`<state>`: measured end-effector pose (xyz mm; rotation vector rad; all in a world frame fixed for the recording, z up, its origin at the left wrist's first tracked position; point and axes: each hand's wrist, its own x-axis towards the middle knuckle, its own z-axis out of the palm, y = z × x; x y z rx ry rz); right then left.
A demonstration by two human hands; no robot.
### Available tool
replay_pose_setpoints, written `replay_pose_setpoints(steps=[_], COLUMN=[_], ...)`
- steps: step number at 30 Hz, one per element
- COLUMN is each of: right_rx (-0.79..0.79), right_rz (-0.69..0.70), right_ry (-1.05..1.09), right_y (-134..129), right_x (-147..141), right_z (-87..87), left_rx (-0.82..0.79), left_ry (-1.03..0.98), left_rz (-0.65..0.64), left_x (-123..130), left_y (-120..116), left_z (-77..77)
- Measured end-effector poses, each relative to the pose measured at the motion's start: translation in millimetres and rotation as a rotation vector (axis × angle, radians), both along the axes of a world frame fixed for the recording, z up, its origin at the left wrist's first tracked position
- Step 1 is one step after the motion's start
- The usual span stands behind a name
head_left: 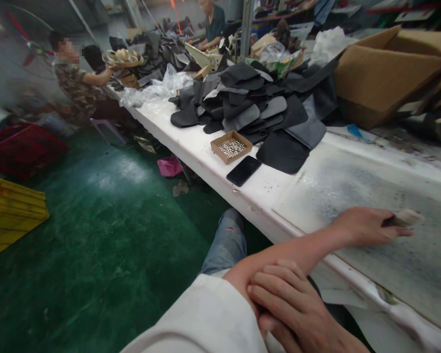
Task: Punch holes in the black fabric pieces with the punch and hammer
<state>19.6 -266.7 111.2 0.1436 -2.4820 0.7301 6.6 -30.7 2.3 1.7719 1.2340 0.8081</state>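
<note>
Right hand (297, 304), bottom centre, curls over my left forearm (294, 257); my left hand (367, 226), mid-right, grips a blurred pale thing (408, 217), which a slack hold could drop onto the board (356, 184).

Yellow crate (14, 215) at far left on green floor (95, 245), red crate (25, 152) just behind! Red-bladed fan (32, 46) beyond, near camouflage-shirted person (73, 86). Purple stool (108, 130) by counter (191, 142), pink thing (169, 166) underneath. Black phone (244, 171) lies flat on top; big cardboard box (382, 73) gapes at right; dark-shirted person (215, 24) sits farther back.
</note>
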Motion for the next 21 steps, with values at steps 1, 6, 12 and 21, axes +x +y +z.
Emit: replay_pose_setpoints(steps=[1,6,12,21], right_rx=[-0.013,-0.058,-0.029,0.020], right_rz=[0.008,0.111,0.029,0.041], right_ry=[-0.026,-0.014,-0.035,-0.071], right_y=[-6.4,-20.9,10.6,-6.4], right_x=[-5.3,-23.2,1.3,-6.3], right_z=[4.3,15.6,2.3,10.5], left_rx=[-0.008,-0.043,-0.035,-0.027], left_ry=[-0.006,-0.039,0.016,0.019], left_rz=[0.004,0.009,0.048,0.045], left_x=[-0.2,0.6,0.5,4.1], left_y=[0.3,1.0,-5.0,-2.1], left_z=[0.1,-1.2,4.5,0.6])
